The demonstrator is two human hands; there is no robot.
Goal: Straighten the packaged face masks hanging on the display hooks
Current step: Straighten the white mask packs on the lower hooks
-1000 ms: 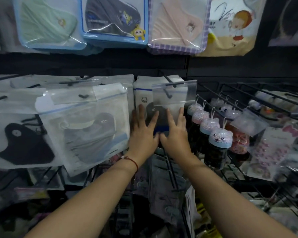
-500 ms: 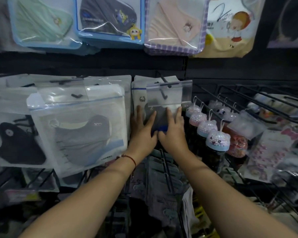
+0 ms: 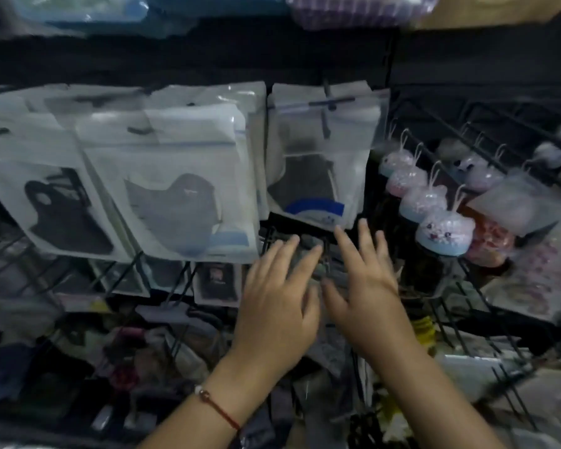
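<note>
Clear bags with dark face masks hang in a row on black wire hooks. The middle bag (image 3: pixel 321 160), with a blue arc at its bottom, hangs free on its hook (image 3: pixel 327 102). My left hand (image 3: pixel 277 303) and my right hand (image 3: pixel 365 286) are side by side just below that bag, fingers spread, holding nothing. My right index fingertip is near the bag's lower edge. To the left hang another mask bag (image 3: pixel 182 196) and a further one (image 3: pixel 52 202), both tilted.
Small bunny-eared tubs (image 3: pixel 442 231) hang on hooks to the right, with pink packets (image 3: pixel 531 273) beyond. More packets (image 3: pixel 217 283) hang on lower hooks under my hands. Pastel mask packs (image 3: pixel 353 9) line the top edge.
Both hands have come off the middle mask bag and dropped below it. The view has tilted downward, and the bag now hangs free.
</note>
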